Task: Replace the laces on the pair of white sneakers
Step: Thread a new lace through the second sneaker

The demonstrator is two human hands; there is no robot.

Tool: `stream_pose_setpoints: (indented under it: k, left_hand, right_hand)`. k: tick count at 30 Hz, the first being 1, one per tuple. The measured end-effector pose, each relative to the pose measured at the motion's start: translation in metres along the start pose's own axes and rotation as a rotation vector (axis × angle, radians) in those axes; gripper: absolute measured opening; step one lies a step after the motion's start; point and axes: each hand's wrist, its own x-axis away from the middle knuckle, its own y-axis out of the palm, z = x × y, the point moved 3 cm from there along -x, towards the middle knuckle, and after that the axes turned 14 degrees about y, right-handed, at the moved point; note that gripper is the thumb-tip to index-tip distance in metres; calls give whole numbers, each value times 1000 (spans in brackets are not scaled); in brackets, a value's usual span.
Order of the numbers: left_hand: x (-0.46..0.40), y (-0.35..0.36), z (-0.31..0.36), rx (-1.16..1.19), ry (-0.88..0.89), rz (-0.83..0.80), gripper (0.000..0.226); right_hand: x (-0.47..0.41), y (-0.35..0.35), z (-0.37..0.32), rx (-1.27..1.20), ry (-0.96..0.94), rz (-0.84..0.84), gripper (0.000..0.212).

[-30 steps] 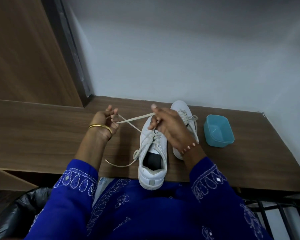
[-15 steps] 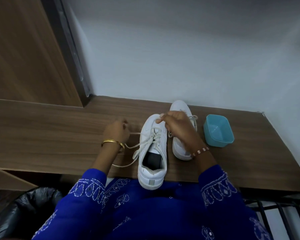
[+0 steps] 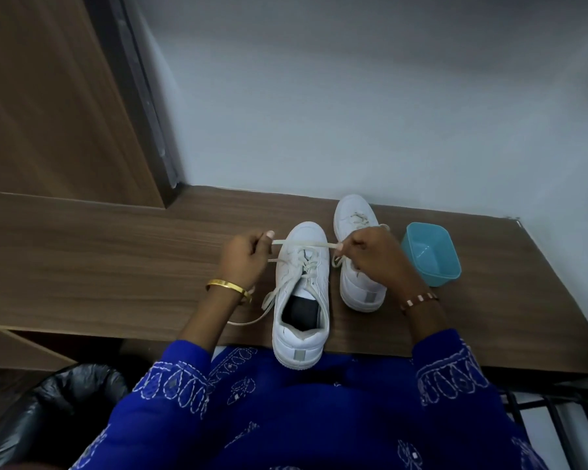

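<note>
On the wooden counter (image 3: 116,266), the near sneaker (image 3: 301,300) is laced; its floppy lace (image 3: 304,244) is pinched taut between left hand (image 3: 243,261) at 9 o'clock and right hand (image 3: 375,254) at 3. Best gripped near the tips, probably.

head cam | single wide-angle view | looks steeply down and forward from above | close over desk (image 3: 116,266), mid-frame | wall fills upper frame

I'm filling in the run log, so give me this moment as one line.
step: lacing near sneaker | left hand: pinches lace | right hand: pinches lace | far sneaker: laced | blue tub: beside
</note>
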Motion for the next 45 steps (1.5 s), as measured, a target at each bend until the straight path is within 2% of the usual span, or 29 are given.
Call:
stream_pose_setpoints:
  k: [2, 5, 11, 15, 17, 22, 25, 28, 31, 34, 38, 45]
  left_hand:
    - [1, -3, -4, -45, -9, 7, 37]
    - [4, 3, 0, -126, -3, -90, 31]
    - [15, 20, 32, -2, 156, -144, 25]
    - [19, 29, 37, 160, 80, -207, 21]
    - [20, 31, 34, 170, 45, -226, 20]
    - [20, 35, 30, 43, 39, -245, 21]
    - [22, 33, 21, 1, -16, -247, 16]
    - [25, 31, 10, -44, -88, -236, 13]
    - [27, 33, 6, -94, -110, -259, 13]
    - [30, 39, 3, -120, -81, -294, 14]
    - [34, 46, 2, -127, -70, -315, 17]
    - [38, 56, 15, -436, 21, -330, 23]
  right_hand:
    - [1, -3, 7, 14, 11, -13, 19]
    - [5, 4, 12, -16, 32, -30, 28]
    - [17, 32, -3, -170, -75, -88, 21]
    - [19, 34, -5, -83, -137, 112, 10]
    - [18, 35, -2, -74, -142, 150, 10]
    - [13, 45, 12, -140, -125, 168, 8]
    - [6, 55, 29, -150, -45, 174, 6]
    - [6, 73, 43, -104, -1, 83, 23]
    - [13, 91, 53, 1, -71, 36, 42]
    - [14, 94, 56, 44, -154, 120, 32]
    - [8, 89, 60, -6, -140, 81, 18]
    - [6, 88, 66, -143, -127, 50, 22]
